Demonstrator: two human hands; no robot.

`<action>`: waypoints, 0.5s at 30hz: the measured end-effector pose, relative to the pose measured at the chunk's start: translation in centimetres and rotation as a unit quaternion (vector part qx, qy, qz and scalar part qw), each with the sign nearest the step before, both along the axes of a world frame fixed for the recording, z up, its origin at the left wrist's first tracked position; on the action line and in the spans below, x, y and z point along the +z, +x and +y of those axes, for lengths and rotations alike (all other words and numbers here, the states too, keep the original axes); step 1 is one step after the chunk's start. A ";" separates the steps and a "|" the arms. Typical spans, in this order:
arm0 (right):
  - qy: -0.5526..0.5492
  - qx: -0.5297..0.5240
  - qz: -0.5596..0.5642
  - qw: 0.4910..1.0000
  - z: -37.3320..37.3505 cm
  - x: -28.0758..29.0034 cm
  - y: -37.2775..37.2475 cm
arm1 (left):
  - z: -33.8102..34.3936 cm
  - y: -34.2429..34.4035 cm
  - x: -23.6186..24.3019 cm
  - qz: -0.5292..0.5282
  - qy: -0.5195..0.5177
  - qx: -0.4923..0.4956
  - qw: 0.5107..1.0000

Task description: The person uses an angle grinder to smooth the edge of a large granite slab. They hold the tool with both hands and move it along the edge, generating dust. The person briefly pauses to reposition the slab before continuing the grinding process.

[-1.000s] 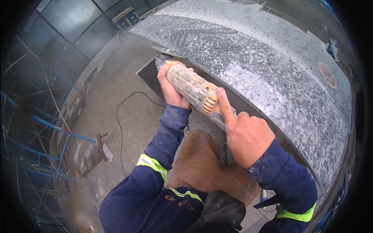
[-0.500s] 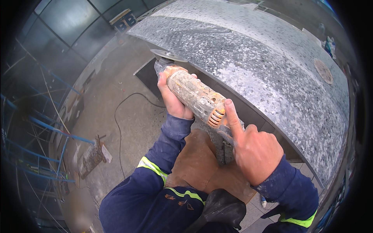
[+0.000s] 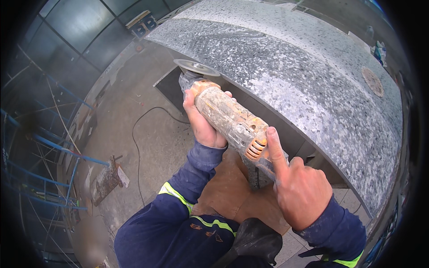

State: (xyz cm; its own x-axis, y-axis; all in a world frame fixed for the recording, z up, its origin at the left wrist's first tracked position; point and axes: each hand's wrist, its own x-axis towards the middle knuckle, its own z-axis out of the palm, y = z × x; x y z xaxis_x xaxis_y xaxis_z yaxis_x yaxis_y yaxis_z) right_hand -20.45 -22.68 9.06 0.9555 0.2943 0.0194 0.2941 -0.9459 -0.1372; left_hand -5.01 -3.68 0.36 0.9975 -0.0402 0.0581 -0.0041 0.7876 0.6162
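Note:
A dusty orange and grey angle grinder (image 3: 230, 114) lies slantwise across both my hands. My left hand (image 3: 203, 123) is wrapped round its body just behind the head. My right hand (image 3: 304, 187) grips the rear handle, with its index finger stretched along the casing by the orange vents. On the grinder's head, a round disc (image 3: 196, 67) sits at the near edge of a large speckled grey stone slab (image 3: 286, 76). Whether the disc touches the stone I cannot tell. The undersides of both grips are hidden.
A dark cable (image 3: 137, 147) curves over the concrete floor (image 3: 120, 120) at the left. Blue metal frames (image 3: 53, 145) and a dusty stand (image 3: 106, 183) are farther left. Dark panels (image 3: 297, 145) show below the slab's edge. A bag (image 3: 380, 52) lies at the far right.
The grinder and both hands have shifted slightly right and toward me. The disc's face shows a little more. My grip stays the same.

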 end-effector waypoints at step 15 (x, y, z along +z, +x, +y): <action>0.029 0.035 -0.030 0.998 0.9 -1.2 3.1 | 1.8 2.7 -0.5 -0.011 0.009 0.021 1.000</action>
